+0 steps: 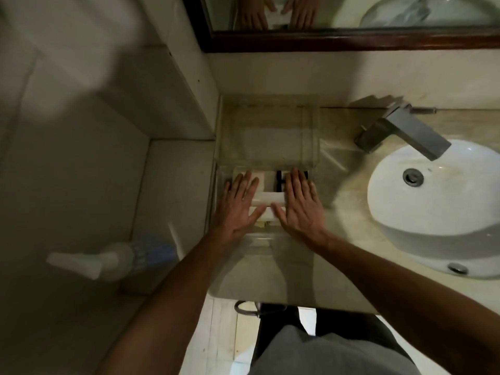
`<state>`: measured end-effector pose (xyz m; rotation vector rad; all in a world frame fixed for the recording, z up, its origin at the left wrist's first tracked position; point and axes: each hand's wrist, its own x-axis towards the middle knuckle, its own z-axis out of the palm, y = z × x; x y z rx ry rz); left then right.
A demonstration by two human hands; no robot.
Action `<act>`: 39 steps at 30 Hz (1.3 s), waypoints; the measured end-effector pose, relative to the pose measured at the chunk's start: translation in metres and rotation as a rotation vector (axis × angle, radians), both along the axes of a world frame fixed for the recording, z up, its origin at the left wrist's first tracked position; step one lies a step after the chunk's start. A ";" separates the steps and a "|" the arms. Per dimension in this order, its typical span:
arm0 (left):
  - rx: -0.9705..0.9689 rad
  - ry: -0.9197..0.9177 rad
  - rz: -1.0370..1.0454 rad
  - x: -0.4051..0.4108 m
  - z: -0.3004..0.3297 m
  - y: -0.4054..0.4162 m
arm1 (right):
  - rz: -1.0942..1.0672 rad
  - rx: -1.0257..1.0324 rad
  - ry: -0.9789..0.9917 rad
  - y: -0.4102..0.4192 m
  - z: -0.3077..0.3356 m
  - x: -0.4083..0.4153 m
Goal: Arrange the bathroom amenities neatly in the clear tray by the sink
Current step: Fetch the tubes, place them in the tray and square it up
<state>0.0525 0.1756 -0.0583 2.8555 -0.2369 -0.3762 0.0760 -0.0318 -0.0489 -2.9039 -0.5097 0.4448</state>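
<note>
A clear plastic tray (221, 185) sits on the counter left of the sink, with its clear lid (267, 131) tipped up against the wall behind. My left hand (238, 207) and my right hand (300, 204) lie flat, fingers spread, on the amenities inside. Between the hands shows a white rolled packet (270, 198) lying crosswise. A pale box (261, 175) peeks past my left fingers. Dark items (280, 180) sit beside my right fingers. Both palms hide most of the contents.
The white round sink (433, 212) and square chrome tap (405, 131) lie to the right. A framed mirror (351, 39) hangs above. A blurred spray bottle (113, 261) stands on the ledge at left. The beige counter (270, 280) extends towards its front edge.
</note>
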 end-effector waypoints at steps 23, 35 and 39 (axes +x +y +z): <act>0.154 0.201 0.198 -0.048 0.041 0.056 | 0.205 -0.124 0.160 -0.085 0.013 -0.009; 0.096 0.207 0.168 -0.029 0.043 0.053 | 0.203 -0.026 0.146 -0.082 0.001 0.003; 0.127 0.177 0.158 -0.015 0.050 0.055 | 0.203 -0.025 0.129 -0.079 0.007 0.011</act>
